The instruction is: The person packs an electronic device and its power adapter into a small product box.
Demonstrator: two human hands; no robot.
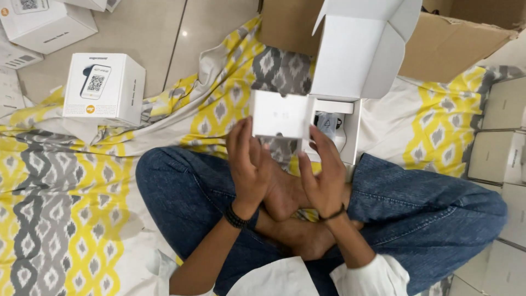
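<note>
I sit cross-legged in blue jeans on a patterned cloth. My left hand (249, 164) and my right hand (324, 172) together hold up a small white square box (280, 114) by its lower corners, above my bare feet. Right behind it stands an open white carton (359, 55) with its lid flaps raised; a clear-bagged dark item (327, 125) shows inside. Each wrist wears a dark band.
A closed white printed box (104, 87) lies on the yellow and grey cloth (60, 192) at the left. More white boxes (46, 24) sit on the tiled floor at top left. A brown cardboard box (455, 46) is at top right, and stacked white boxes (501, 159) line the right edge.
</note>
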